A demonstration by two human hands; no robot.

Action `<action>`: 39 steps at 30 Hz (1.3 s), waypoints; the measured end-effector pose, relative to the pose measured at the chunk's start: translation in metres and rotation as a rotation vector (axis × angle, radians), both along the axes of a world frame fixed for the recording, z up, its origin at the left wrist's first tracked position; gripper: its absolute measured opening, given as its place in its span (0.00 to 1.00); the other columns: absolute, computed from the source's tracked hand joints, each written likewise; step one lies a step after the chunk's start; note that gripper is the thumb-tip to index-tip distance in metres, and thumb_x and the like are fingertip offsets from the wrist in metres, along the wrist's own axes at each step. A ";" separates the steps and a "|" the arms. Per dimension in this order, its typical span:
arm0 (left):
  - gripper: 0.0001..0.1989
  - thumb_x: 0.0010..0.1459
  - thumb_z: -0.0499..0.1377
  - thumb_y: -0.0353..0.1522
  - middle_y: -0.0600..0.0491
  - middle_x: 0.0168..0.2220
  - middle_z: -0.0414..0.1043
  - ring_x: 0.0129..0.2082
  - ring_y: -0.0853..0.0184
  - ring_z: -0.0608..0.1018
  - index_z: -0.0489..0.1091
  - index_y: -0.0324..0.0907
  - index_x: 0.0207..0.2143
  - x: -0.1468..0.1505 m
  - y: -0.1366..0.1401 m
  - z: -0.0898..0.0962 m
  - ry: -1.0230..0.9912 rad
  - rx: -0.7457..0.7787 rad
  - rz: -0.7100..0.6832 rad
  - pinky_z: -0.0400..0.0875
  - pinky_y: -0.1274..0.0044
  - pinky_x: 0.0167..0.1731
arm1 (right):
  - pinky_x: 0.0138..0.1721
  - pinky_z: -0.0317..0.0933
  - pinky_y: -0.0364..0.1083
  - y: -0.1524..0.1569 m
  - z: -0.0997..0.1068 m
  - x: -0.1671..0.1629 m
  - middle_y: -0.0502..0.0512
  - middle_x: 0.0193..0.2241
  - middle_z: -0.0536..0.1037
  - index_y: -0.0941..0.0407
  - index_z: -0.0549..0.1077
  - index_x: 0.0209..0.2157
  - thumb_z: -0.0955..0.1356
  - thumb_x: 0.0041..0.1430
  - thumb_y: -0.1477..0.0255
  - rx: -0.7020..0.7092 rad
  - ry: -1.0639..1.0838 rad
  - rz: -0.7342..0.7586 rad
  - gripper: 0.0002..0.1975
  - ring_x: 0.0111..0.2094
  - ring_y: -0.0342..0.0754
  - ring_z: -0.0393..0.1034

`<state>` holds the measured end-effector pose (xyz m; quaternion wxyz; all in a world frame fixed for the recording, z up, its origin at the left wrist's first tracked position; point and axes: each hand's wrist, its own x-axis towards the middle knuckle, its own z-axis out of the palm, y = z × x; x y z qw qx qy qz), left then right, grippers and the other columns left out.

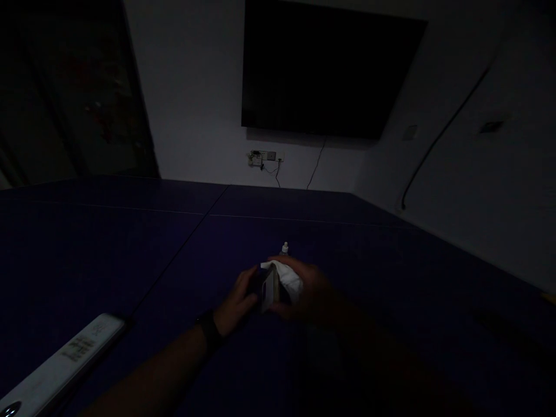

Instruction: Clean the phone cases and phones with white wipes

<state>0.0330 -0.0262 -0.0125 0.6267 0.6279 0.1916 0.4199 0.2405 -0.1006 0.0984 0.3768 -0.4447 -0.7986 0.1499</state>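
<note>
My right hand (pixel 310 286) is wrapped round a crumpled white cloth (pixel 289 278), pressed against a small, flat rectangular object (pixel 270 288) with a pale face and dark edge. Dim light and blur hide what kind of object it is. From the left, my left hand (pixel 238 298), with a dark band on the wrist, curls its fingers and thumb at the object's near-left edge and appears to grip it. Just behind the cloth, a small bottle (pixel 285 249) shows its white nozzle cap; most of its body is hidden.
The dark blue-purple table (pixel 174 255) reaches toward the wall and has a seam across it. A long white device (pixel 65 365) lies at lower left. On the wall are a large dark screen (pixel 330 69) and power sockets (pixel 266 157) with cables.
</note>
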 end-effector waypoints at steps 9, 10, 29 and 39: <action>0.43 0.41 0.78 0.35 0.41 0.57 0.70 0.57 0.46 0.70 0.67 0.43 0.60 0.002 -0.023 0.014 0.197 0.347 0.037 0.61 0.62 0.59 | 0.51 0.70 0.53 0.004 -0.008 -0.001 0.59 0.53 0.79 0.53 0.70 0.61 0.75 0.55 0.57 -0.211 0.088 0.156 0.34 0.50 0.55 0.75; 0.43 0.40 0.78 0.35 0.41 0.56 0.71 0.56 0.47 0.71 0.68 0.44 0.59 0.002 -0.025 0.013 0.203 0.348 0.043 0.62 0.62 0.58 | 0.52 0.70 0.52 0.006 -0.008 0.000 0.59 0.54 0.78 0.53 0.71 0.60 0.71 0.61 0.58 -0.188 0.120 0.175 0.28 0.51 0.54 0.75; 0.42 0.39 0.77 0.32 0.42 0.57 0.71 0.59 0.45 0.70 0.70 0.43 0.58 0.004 -0.030 0.016 0.176 0.275 -0.015 0.59 0.61 0.61 | 0.51 0.69 0.49 -0.003 0.002 0.011 0.56 0.52 0.80 0.50 0.71 0.59 0.64 0.71 0.70 0.194 -0.184 0.443 0.17 0.50 0.47 0.75; 0.41 0.40 0.77 0.34 0.43 0.58 0.70 0.58 0.45 0.70 0.70 0.44 0.58 0.004 -0.029 0.016 0.197 0.284 -0.020 0.59 0.60 0.61 | 0.56 0.67 0.51 -0.007 0.003 0.010 0.58 0.59 0.73 0.53 0.67 0.63 0.61 0.68 0.76 0.143 -0.219 0.357 0.23 0.56 0.50 0.72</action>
